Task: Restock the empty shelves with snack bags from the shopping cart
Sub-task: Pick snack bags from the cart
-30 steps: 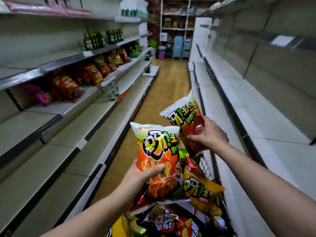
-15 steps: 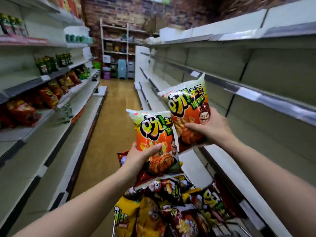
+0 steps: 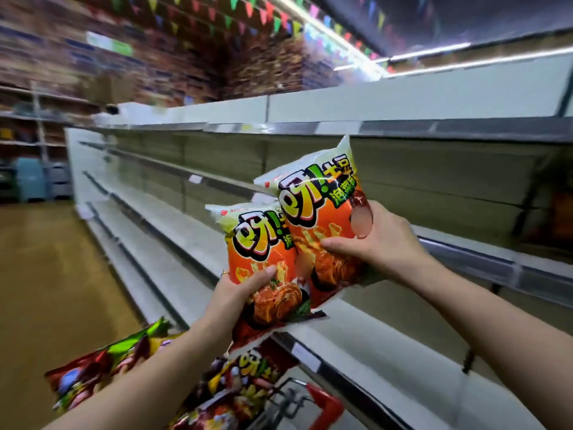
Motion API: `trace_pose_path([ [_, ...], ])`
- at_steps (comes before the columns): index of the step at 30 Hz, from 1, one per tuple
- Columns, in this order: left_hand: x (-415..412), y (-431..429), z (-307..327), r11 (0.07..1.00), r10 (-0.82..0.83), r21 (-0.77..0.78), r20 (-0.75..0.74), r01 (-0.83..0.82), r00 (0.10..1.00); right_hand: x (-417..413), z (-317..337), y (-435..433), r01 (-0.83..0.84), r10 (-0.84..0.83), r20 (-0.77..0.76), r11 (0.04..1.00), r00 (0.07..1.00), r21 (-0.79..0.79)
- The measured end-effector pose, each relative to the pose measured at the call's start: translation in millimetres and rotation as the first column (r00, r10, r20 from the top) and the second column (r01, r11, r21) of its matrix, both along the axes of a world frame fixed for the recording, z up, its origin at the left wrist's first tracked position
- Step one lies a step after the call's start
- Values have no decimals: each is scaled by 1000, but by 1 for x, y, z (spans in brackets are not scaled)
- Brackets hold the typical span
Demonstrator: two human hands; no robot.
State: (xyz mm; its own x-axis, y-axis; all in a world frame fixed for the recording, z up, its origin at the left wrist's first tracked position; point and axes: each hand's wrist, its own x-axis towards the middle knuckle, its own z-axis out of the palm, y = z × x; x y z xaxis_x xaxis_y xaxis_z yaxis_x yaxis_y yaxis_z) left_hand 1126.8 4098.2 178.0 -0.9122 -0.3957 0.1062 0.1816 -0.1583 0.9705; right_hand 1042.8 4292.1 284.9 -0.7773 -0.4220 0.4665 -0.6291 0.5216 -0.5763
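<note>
I hold two matching orange-and-white snack bags in front of the empty right-hand shelves. My left hand [image 3: 235,294] grips the lower left bag [image 3: 257,243] by its bottom corner. My right hand [image 3: 378,243] grips the other bag [image 3: 319,193], which is higher, tilted and overlaps the first one. Both bags hang above the front edge of a white middle shelf [image 3: 387,352]. The shopping cart [image 3: 310,401], full of several mixed snack bags [image 3: 102,373], sits below my arms.
Long white shelf rows [image 3: 173,225] run away on the right, all bare, with metal price rails [image 3: 465,262]. The wooden aisle floor [image 3: 46,274] opens on the left. Blue bins [image 3: 29,181] and a rack stand against the far brick wall.
My view has swung right and up, from the aisle to the empty right-hand shelves. Both hands have lifted their bags up and rightward, over the middle shelf's edge, closer together.
</note>
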Motion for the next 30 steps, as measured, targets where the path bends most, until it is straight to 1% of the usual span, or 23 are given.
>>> trace_pose_path([
  [5,-36,75,25,983,-183,-31,-69,181,981,3,17,88,170,-170,6,985,985,-22],
  [9,-59,137,37,949,-314,-34,-89,312,945,9,25,158,317,-317,-6,948,948,-31],
  [12,-71,181,45,928,-374,-41,-112,371,921,14,28,208,371,-371,5,927,929,-56],
  [16,-81,229,60,876,-482,-22,-68,482,874,24,29,266,424,-421,47,900,906,-99],
  [19,-89,257,79,806,-592,4,30,593,805,33,28,301,428,-424,56,896,904,-116],
  [21,-96,270,92,771,-636,13,86,637,767,39,27,318,437,-433,63,891,899,-120],
  [23,-109,279,106,743,-666,19,120,669,737,45,28,331,433,-427,74,896,901,-98],
  [26,-134,290,123,707,-702,5,129,707,701,51,27,346,466,-465,62,884,883,-13],
  [30,-176,304,135,695,-702,-59,159,717,694,55,27,353,548,-551,70,834,832,59],
])
